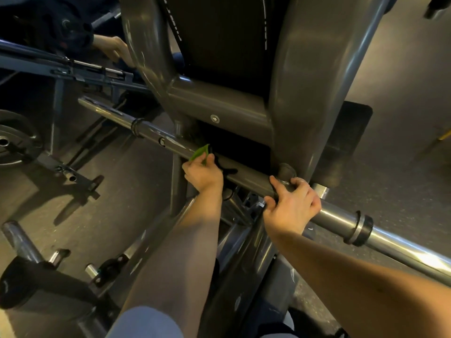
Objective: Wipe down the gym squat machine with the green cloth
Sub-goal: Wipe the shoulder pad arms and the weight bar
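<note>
While your right hand (292, 206) grips the crossbar (251, 180), your left hand (203, 175), at its ten o'clock, pinches the green cloth (200, 153) against it.

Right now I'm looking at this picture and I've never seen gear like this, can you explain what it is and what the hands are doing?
This is one picture from a camera worn on a person's head, looking forward and down. The thick grey metal tubes are the frame of a gym squat machine, with a black padded panel at the top. The left hand holds a small green cloth against a long round grey metal bar crossing the frame. The right hand has its fingers curled round the same bar, beside a round metal knob. A dark round weight plate sits at the left.
</note>
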Demonstrator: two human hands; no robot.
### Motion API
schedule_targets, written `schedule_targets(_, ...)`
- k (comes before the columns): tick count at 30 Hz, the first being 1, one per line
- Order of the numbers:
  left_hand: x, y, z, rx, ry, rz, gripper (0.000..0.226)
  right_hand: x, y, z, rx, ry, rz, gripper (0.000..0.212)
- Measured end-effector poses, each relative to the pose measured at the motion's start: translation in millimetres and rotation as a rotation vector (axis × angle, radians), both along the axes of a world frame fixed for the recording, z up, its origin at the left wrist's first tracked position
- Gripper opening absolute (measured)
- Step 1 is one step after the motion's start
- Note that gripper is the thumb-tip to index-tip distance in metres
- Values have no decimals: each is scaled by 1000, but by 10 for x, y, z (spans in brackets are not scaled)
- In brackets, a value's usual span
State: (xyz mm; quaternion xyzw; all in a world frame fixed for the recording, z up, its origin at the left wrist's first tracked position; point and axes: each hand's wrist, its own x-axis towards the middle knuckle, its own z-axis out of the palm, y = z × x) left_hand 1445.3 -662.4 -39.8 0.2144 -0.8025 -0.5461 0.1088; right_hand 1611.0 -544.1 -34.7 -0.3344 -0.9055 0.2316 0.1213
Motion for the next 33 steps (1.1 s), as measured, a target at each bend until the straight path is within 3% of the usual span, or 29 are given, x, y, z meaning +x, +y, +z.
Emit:
schedule_targets(4,-295,-160,6,28,-26,40,8,-6,-1,-8,-16,-2,-5,51)
schedule_targets(13,-1000,-638,119,-42,-72,55,13,-22,8,-48,7,15,-7,52)
schedule_targets(18,-737,-543,21,-50,-72,15,17,6,0,-47,12,21,-5,51)
schedule_targets(22,-144,-166,-106,-204,31,-163,19,22,7,-52,14,35,0,50)
schedule_targets(26,37,-113,-126,-130,73,-164,20,8,-9,-56,14,24,7,50)
schedule_targets(33,-720,-562,95,18,-34,5,18,1,-21,-42,6,33,-5,52)
